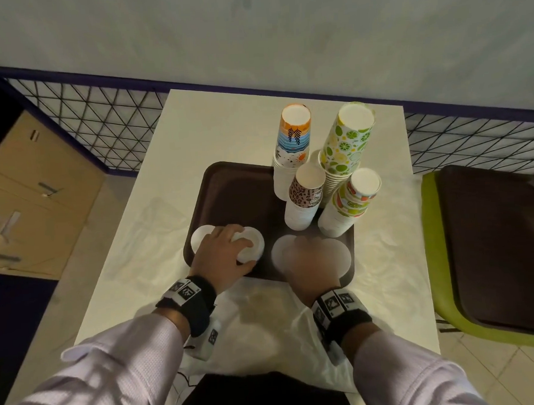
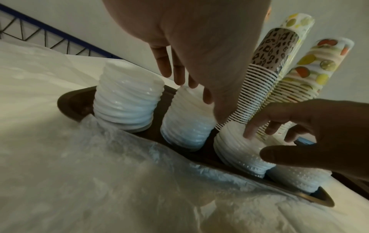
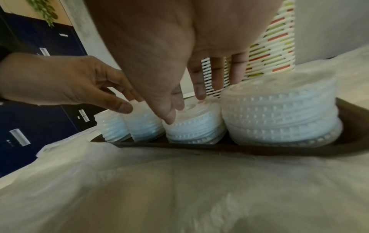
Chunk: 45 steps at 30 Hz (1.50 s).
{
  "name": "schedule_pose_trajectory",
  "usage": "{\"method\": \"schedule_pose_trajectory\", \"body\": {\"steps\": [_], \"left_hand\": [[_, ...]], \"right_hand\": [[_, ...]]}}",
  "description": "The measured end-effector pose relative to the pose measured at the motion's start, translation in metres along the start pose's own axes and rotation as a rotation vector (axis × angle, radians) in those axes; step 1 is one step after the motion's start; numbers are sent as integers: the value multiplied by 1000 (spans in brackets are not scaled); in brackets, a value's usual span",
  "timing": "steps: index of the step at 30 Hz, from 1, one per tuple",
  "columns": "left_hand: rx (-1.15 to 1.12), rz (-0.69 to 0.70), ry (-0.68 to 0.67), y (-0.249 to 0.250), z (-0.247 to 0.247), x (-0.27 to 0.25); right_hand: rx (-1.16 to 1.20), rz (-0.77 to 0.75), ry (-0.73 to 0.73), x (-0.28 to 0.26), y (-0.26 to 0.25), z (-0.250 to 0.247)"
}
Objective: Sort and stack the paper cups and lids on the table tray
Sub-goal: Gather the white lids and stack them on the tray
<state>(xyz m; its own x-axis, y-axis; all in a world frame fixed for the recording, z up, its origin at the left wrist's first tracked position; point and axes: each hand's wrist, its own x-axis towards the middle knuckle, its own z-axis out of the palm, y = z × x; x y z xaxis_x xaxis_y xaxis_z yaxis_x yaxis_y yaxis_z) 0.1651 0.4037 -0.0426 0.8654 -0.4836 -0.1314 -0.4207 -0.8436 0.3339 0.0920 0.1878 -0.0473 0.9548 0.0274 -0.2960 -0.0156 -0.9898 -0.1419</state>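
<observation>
Both hands rest on lid stacks [image 1: 252, 245] — left hand [image 1: 222, 254], right hand [image 1: 312, 262].

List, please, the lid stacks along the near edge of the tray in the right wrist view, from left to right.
Smallest-looking lid stack → second lid stack, under the left hand → third lid stack, touched by the right hand → biggest-looking lid stack.
</observation>
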Motion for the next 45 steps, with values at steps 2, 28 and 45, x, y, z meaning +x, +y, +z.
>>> {"method": "schedule_pose_trajectory", "body": {"steps": [2, 28, 45], "left_hand": [[-49, -32, 73, -1, -9, -3], [-439, -463, 93, -61, -13, -13], [-410, -412, 255, -36, -32, -23]], "right_hand": [[12, 5, 14, -2, -1, -2], [171, -117, -53, 48, -78, -11], [206, -80, 39, 29, -78, -29]]}}
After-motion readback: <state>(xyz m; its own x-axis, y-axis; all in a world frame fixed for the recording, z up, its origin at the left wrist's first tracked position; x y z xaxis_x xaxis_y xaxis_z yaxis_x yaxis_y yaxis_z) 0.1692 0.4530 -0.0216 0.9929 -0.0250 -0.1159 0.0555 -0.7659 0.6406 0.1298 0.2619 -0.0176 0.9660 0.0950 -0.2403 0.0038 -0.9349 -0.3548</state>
